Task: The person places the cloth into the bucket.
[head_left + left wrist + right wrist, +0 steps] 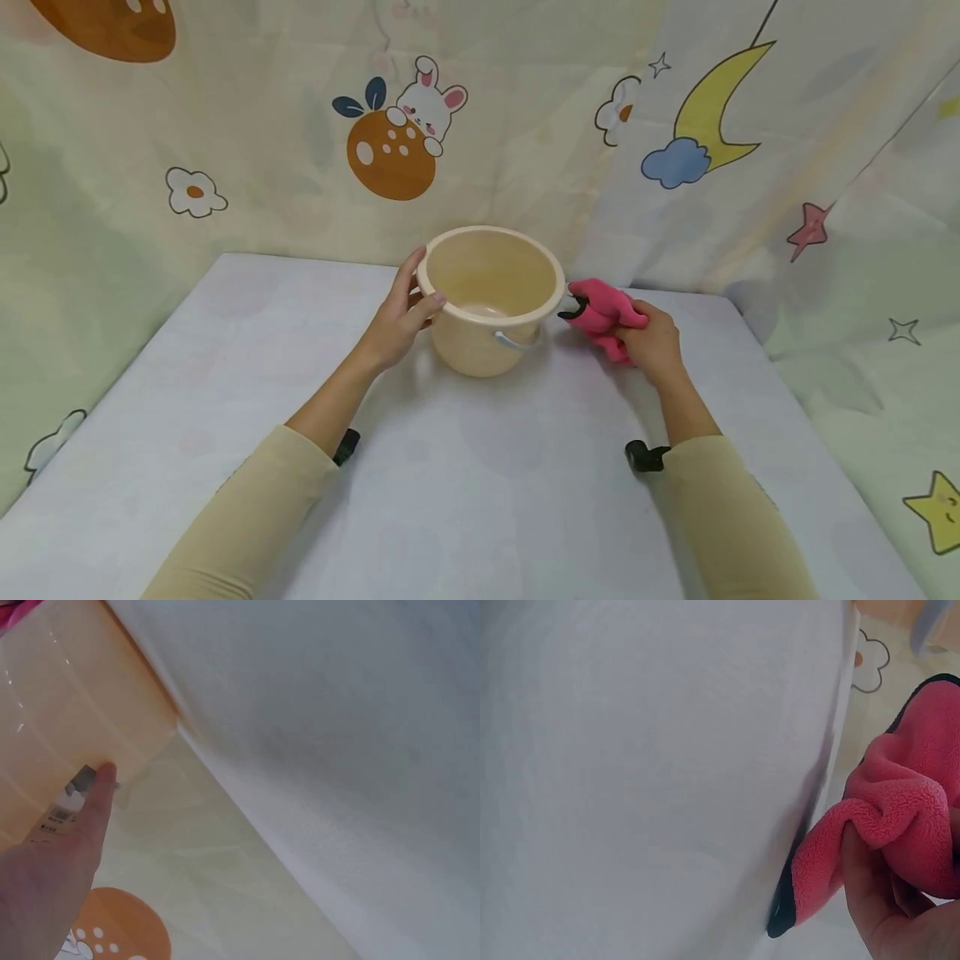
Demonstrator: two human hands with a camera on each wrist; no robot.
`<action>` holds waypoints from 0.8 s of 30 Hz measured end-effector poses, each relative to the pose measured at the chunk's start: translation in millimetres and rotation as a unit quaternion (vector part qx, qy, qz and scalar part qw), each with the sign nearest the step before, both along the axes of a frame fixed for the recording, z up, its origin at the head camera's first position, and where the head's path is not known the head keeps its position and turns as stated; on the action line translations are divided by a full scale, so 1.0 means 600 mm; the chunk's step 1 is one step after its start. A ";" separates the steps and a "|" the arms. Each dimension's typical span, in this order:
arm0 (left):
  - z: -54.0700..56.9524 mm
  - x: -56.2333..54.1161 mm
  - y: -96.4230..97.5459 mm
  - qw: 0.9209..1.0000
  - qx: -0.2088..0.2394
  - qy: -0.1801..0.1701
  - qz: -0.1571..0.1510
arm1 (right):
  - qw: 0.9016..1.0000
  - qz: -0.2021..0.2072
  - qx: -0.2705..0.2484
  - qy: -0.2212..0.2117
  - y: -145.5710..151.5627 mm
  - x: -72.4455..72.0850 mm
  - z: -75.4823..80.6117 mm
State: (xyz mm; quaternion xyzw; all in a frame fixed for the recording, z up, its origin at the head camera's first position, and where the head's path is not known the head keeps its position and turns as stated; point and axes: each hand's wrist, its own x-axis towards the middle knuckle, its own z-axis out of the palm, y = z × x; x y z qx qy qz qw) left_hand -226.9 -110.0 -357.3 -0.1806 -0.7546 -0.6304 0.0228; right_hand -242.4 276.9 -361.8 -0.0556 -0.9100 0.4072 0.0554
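A cream plastic bucket [472, 346] stands near the back of the table, its mouth facing up and slightly toward me. My left hand [393, 329] grips its left side, thumb over the rim and fingers along the outer wall. In the left wrist view one fingertip lies on the bucket wall [67, 697] beside a printed label [60, 814]. The bucket's pale handle [517, 340] hangs down on the front right. Just right of the bucket, my right hand [654, 342] holds a bunched pink cloth [600, 310]. Its dark edging [781, 907] shows in the right wrist view.
A white cover [465, 492] lies over the table. Behind it hangs a patterned curtain [517, 150] with a rabbit, a moon and flowers. A black wrist camera [645, 457] sits under the right sleeve, and another black piece [347, 447] shows at the left sleeve.
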 end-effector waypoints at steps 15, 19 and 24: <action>0.000 -0.002 0.000 1.000 0.003 -0.005 -0.001 | 0.996 -0.033 -0.073 0.038 0.015 0.017 0.034; -0.002 -0.002 0.000 1.000 0.004 -0.007 -0.001 | 0.994 -0.030 -0.094 0.048 0.013 0.022 0.043; -0.003 -0.002 0.000 1.000 0.004 -0.007 -0.001 | 0.992 -0.021 -0.102 0.068 0.007 0.031 0.058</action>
